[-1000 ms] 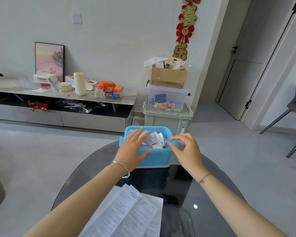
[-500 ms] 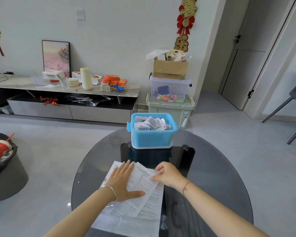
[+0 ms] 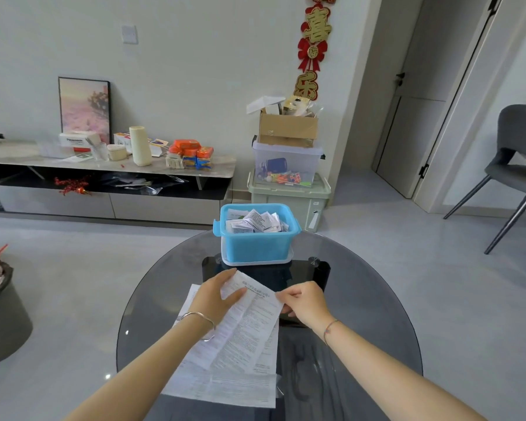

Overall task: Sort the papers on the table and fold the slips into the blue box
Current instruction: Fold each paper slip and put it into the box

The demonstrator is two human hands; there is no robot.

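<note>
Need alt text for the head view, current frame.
Two bare hands work the top printed sheet on a round glass table: left hand holds its far corner, right hand pinches its right edge. Beyond them, a blue box holds folded slips.

A home living room is suggested by a low cabinet [image 3: 110, 205], leaning framed picture [image 3: 84, 109], red wall decoration [image 3: 312, 47] and stacked storage bins [image 3: 287, 183].
</note>
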